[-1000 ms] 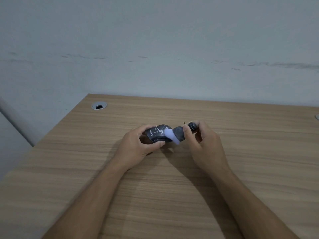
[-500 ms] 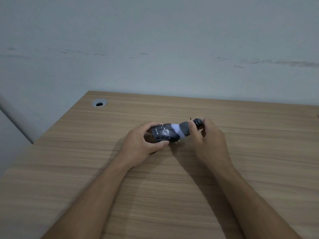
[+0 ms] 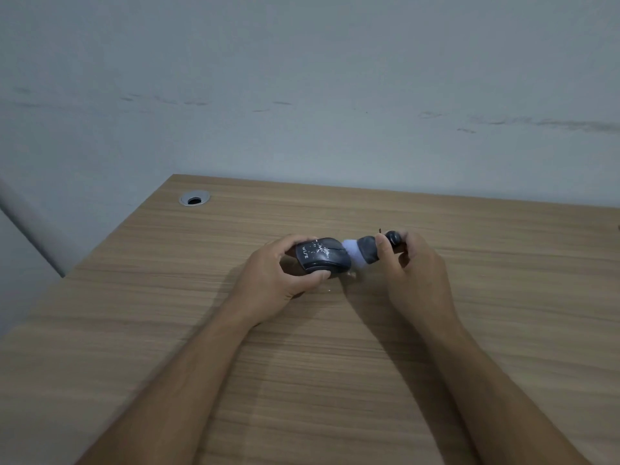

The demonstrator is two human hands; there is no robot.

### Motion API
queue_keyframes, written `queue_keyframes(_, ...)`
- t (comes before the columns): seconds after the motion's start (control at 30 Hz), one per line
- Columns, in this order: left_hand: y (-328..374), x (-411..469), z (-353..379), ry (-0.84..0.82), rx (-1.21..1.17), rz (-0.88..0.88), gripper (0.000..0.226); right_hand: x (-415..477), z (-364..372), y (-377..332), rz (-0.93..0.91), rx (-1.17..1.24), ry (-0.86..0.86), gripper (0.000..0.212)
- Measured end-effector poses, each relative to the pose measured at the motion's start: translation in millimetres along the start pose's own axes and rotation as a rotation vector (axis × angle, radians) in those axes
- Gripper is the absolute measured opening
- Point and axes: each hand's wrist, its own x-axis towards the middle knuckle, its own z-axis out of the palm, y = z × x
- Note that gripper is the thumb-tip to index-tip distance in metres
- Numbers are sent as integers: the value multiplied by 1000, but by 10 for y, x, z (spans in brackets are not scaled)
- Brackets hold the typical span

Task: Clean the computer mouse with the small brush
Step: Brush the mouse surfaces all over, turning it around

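A dark grey computer mouse (image 3: 322, 258) with white specks on its top rests near the middle of the wooden desk (image 3: 335, 364). My left hand (image 3: 275, 280) grips it from the left, thumb at the near side and fingers over the far side. My right hand (image 3: 416, 273) holds a small brush (image 3: 367, 250) by its dark stubby handle. The brush's white bristles touch the mouse's right end. A few white crumbs lie on the desk just in front of the mouse.
A round metal cable grommet (image 3: 194, 199) sits at the desk's far left corner. A pale wall (image 3: 302, 95) stands right behind the desk's far edge. The desk's left edge runs diagonally toward me.
The brush has swept from the middle of the mouse's top rightward to its right end. My right hand moved right with it. The left hand kept its grip.
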Motion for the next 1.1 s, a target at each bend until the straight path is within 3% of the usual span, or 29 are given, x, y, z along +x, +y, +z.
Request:
queue_keyframes(0.2, 5, 9, 5, 11, 18, 5, 46, -106, -17, -235, -73, 232, -18, 19)
queue_keyframes(0.3, 25, 5, -7, 18, 0, -9, 39, -131, 28, -219, -97, 182, -71, 17)
queue_keyframes(0.47, 64, -16, -10, 17, -11, -17, 39, -37, 5, -42, -42, 18, -7, 18)
queue_keyframes(0.6, 48, 0, 6, 21, 1, 4, 39, -61, -12, -126, -56, 145, 7, 17)
queue_keyframes(0.8, 26, 5, -10, 19, -16, -8, 42, -159, 55, -207, -162, 156, -171, 13)
queue_keyframes(0.97, 50, -13, -23, 38, -52, -31, 37, -41, -16, -8, -49, 40, -121, 14)
queue_keyframes(1.1, 76, -26, 4, 38, -12, -12, 37, -57, -23, -65, -58, 145, -40, 17)
